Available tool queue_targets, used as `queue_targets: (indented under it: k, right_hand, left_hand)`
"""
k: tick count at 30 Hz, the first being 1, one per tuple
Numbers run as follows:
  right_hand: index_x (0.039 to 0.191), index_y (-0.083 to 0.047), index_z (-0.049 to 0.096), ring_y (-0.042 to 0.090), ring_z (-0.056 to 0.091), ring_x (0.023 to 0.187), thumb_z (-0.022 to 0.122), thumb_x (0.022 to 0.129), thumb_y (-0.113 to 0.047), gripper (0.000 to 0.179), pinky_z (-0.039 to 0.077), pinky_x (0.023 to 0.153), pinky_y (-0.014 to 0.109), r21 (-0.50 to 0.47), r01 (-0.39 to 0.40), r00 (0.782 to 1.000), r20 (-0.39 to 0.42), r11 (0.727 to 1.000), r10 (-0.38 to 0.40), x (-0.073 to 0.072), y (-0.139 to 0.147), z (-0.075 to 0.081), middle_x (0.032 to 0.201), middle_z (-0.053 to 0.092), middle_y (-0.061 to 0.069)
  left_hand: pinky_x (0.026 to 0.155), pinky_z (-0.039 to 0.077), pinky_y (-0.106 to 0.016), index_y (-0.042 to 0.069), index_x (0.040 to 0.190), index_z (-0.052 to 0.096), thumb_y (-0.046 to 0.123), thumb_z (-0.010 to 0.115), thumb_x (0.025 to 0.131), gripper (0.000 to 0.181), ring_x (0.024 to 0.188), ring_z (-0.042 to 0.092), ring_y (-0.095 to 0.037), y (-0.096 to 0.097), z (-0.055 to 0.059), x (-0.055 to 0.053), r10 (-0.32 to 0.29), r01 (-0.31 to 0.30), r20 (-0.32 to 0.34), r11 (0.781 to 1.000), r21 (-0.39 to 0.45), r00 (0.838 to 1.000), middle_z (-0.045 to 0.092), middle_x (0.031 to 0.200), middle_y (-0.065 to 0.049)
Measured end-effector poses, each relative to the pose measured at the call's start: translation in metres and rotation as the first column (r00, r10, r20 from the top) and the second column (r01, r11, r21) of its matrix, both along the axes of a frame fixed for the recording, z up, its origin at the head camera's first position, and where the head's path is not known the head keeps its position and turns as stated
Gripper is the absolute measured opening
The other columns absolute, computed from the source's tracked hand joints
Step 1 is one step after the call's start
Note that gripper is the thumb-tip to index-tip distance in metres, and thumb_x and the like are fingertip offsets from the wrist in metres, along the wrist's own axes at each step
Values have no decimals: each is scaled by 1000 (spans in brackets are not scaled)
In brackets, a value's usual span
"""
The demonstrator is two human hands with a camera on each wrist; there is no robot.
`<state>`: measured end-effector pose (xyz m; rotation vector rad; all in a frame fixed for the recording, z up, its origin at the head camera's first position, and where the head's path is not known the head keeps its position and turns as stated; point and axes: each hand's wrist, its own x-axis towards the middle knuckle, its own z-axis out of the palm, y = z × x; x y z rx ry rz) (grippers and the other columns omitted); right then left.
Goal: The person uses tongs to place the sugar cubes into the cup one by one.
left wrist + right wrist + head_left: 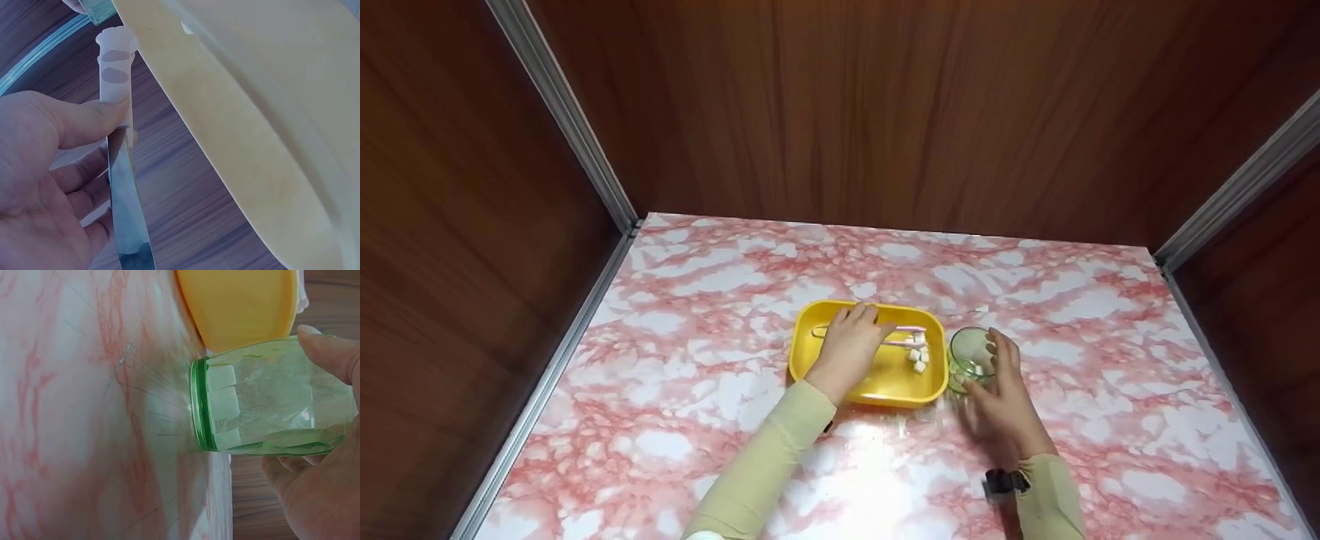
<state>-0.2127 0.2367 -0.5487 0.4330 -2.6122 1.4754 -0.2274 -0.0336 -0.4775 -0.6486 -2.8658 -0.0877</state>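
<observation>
My left hand [847,349] is over a yellow tray [877,388], pinching metal tongs [130,197] with pale pink tips between thumb and fingers. In the head view the tongs' tips reach toward a small heap of white cubes [919,357], like sugar cubes, at the tray's right end. Whether a cube sits between the tips cannot be told. Just right of the tray stands a clear green glass [275,402]. My right hand [1006,397] grips it, thumb on one side and fingers on the other. Several white cubes [223,395] lie at the glass's bottom.
The tray and glass stand on a red-and-white marbled tabletop [697,420]. Brown wood-grain panels [855,112] with metal edge strips [577,127] rise behind and at both sides. A dark strap [1006,481] is on the right wrist.
</observation>
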Motion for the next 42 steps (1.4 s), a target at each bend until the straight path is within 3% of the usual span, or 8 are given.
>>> queue_targets:
  k: [19,34,42]
  right_hand:
    - [152,-21,18,47,28,131,73,84,-14,88,28,103,58,-8,14,999,39,1000,-14,2,0,3,146,22,17]
    - [151,-18,19,43,27,133,71,85,-9,85,24,107,56,-1,-6,1000,5,1000,6,0,-1,0,146,21,18]
    - [152,-21,18,43,29,132,72,84,-8,88,25,107,56,12,10,1000,11,1000,-10,1,-1,2,146,22,17]
  left_hand:
    - [100,36,-45,29,126,63,0,68,84,51,118,47,-24,5,11,-2,4,-4,27,1000,23,1000,55,126,-5]
    - [93,38,-37,30,123,64,2,72,79,52,111,48,-21,17,22,5,-55,58,-75,998,36,996,57,117,-3]
    - [98,37,-39,30,124,63,-1,74,75,59,114,47,-20,28,25,8,-69,71,-53,996,44,996,56,121,-2]
